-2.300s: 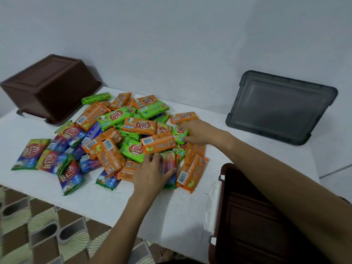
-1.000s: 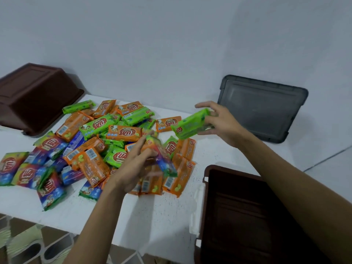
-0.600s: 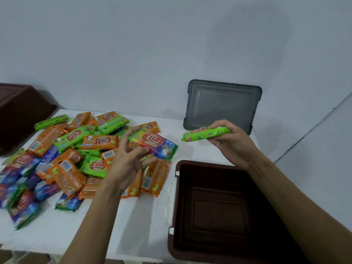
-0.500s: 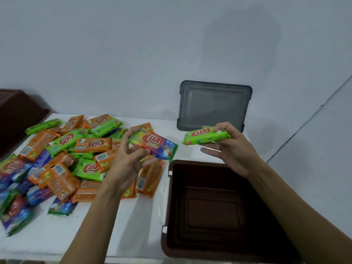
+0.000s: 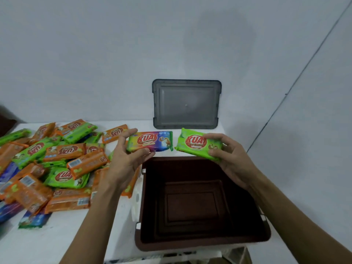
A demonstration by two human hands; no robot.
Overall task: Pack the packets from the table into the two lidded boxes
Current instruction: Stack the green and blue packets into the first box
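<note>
The left grip (image 5: 123, 164) pinches a rainbow packet (image 5: 150, 142) by its left end, thumb below and fingers on the top edge. The right grip (image 5: 232, 161) is curled round the right end of a green packet (image 5: 198, 144). Both packets are held in the air, label up, nearly end to end with a small gap between them. They sit just above the far rim of the brown box (image 5: 200, 244).

The box stands open at the right end of the desk (image 5: 57, 242), and its bottom is bare, so I take the packing to be only starting. Its grey lid (image 5: 185, 104) leans upright against the wall behind it, out of the way.

What matters for the drop is that the opening lies below both grips and a little toward the person. Each packet's long axis runs left to right, roughly along the far wall of the box. The green one tips slightly down to the right. Neither would need turning, I think; they look set to go in flat, side by side. The right grip is over the far right corner, the left one over the far left corner beside the rim. Neither looks clearly nearer.

The pile (image 5: 62, 161) of orange, green and blue packets lies heaped on the desk left of the box, nearest the left grip.
</note>
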